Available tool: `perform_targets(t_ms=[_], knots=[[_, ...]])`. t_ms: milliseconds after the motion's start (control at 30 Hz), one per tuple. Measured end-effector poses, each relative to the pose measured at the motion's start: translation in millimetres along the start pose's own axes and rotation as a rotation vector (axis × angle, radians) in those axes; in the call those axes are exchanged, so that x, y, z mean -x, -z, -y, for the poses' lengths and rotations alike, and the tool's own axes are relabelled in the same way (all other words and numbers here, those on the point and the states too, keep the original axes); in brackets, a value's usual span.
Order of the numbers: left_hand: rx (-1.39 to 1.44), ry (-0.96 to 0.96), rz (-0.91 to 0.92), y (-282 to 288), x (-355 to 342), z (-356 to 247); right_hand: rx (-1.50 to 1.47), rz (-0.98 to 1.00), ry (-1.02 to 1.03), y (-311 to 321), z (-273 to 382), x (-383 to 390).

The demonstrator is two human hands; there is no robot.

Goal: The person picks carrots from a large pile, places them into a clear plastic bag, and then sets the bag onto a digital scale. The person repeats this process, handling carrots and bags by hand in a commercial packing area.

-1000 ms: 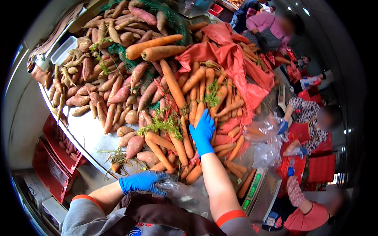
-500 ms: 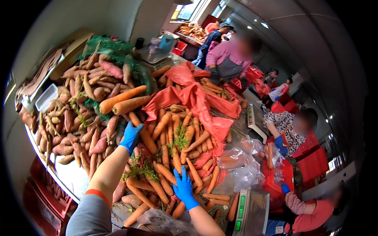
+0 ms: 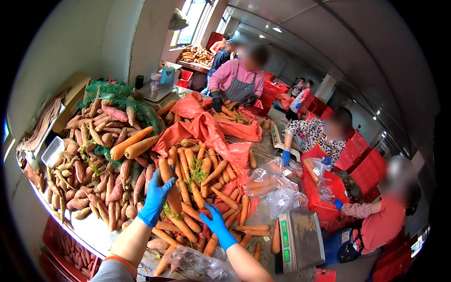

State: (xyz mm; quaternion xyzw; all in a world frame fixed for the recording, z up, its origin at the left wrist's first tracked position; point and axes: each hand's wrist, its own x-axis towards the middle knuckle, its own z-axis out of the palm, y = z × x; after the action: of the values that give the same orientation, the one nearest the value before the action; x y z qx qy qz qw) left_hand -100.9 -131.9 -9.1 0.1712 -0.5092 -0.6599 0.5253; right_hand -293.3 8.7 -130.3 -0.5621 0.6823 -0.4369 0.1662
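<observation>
My left hand (image 3: 155, 199), in a blue glove, is closed around a large carrot (image 3: 170, 183) held upright over the carrot pile (image 3: 199, 188). Just right of it, my right hand (image 3: 217, 223), also gloved in blue, has its fingers apart over loose carrots, holding nothing that shows. Leafy tops (image 3: 198, 175) lie among the carrots on red sacking (image 3: 237, 150). Sweet potatoes (image 3: 80, 202) are heaped to the left, partly on green netting (image 3: 110, 91). A crumpled clear bag (image 3: 202, 263) is below my hands.
A scale (image 3: 300, 239) stands at my right, near bagged carrots (image 3: 277, 183) and red crates (image 3: 354, 152). Co-workers face the table, one in pink (image 3: 237, 80), one in patterned sleeves (image 3: 319, 134), another at lower right (image 3: 380, 225). A wall (image 3: 61, 56) rises at left.
My left hand has come up from near the bag, taken hold of the large carrot and raised it. My right hand stays among the carrots. The view has tipped up toward the room.
</observation>
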Motion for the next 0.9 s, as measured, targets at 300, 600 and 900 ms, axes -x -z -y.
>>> perform_targets(t_ms=[300,600,900], knots=[[0.460,0.250,-0.041,-66,52,3,0.053,-0.280,0.073,7,84,56],[0.640,0.465,0.184,-81,42,4,-0.763,0.202,-0.368,38,93,97],[0.449,0.366,0.039,-107,34,6,0.054,-0.288,-0.031,64,104,71]])
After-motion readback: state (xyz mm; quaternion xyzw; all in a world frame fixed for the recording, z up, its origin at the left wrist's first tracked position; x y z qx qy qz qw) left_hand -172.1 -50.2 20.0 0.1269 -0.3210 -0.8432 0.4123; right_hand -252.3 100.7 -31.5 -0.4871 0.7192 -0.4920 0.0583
